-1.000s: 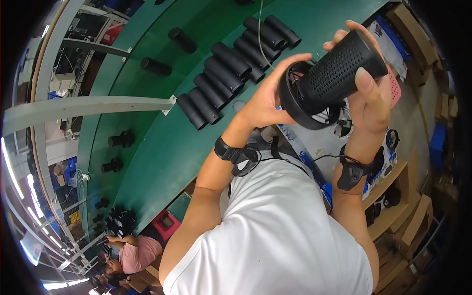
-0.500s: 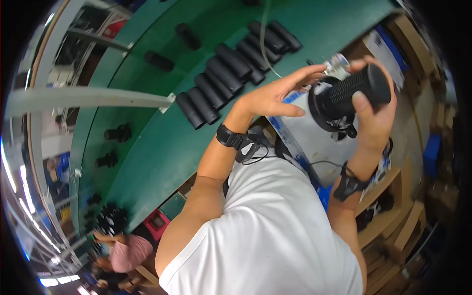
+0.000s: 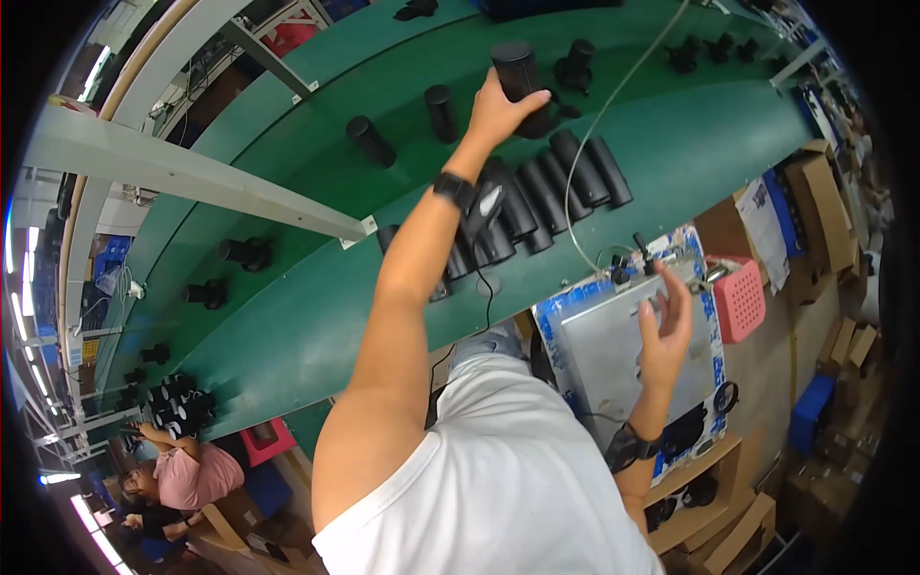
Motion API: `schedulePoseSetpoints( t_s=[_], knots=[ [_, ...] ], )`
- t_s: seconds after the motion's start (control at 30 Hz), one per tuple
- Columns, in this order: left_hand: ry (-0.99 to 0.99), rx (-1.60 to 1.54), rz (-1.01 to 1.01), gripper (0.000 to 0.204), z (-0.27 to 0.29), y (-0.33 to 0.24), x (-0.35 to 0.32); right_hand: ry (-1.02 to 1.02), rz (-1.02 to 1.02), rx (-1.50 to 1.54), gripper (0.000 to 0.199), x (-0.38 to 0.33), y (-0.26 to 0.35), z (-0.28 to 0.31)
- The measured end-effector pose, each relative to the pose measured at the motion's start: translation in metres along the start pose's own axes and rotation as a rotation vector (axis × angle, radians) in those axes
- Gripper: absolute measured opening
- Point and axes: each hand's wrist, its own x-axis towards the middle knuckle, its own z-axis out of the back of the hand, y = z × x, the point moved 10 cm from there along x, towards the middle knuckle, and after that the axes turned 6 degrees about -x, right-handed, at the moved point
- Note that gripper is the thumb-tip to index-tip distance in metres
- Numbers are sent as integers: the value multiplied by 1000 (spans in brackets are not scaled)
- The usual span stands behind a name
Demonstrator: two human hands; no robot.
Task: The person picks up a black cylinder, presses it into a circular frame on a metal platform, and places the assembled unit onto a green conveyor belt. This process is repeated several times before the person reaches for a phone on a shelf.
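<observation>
A: Where is the black mesh-covered cylindrical speaker [image 3: 518, 71]?

B: Standing upright on the far green conveyor belt [image 3: 316, 86], the left hand [image 3: 500, 105] wrapped around its lower half, fingers curled, steadying it.

A: And the right hand [image 3: 664, 324]?

B: Empty, fingers loosely spread above the grey metal work tray [image 3: 604, 355]. A row of identical black cylinders [image 3: 537, 196] lies between.

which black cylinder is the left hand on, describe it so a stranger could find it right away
Start at the long green belt running across the picture, then follow the outstretched arm to the left hand near its far edge. The black cylinder stands upright in that grasp, beyond the row of cylinders lying side by side. It is the only one with a hand around it.
</observation>
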Motion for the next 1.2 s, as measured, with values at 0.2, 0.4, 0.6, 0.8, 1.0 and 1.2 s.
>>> schedulePoseSetpoints(
  t_s=[0.2, 0.4, 0.6, 0.8, 1.0, 1.2],
  knots=[
    [-23, 299, 16, 67, -19, 136, 58, 93, -250, -85, 38, -33, -44, -13],
    [-94, 457, -25, 67, -11, 140, 59, 325, -420, -170, 32, -58, -70, -20],
    [-212, 461, -353, 48, 3, 63, 59, 360, -425, -53, 29, -65, -76, -24],
    [119, 1314, -132, 50, 32, 136, 32, 422, -352, -73, 28, -43, -71, -39],
    [287, 1098, 41, 54, 58, 118, 55, 413, -356, -90, 30, -30, -67, -49],
    [361, 1177, 530, 95, 161, 60, 48, 446, -378, -94, 31, -36, -65, -48]
  ],
)
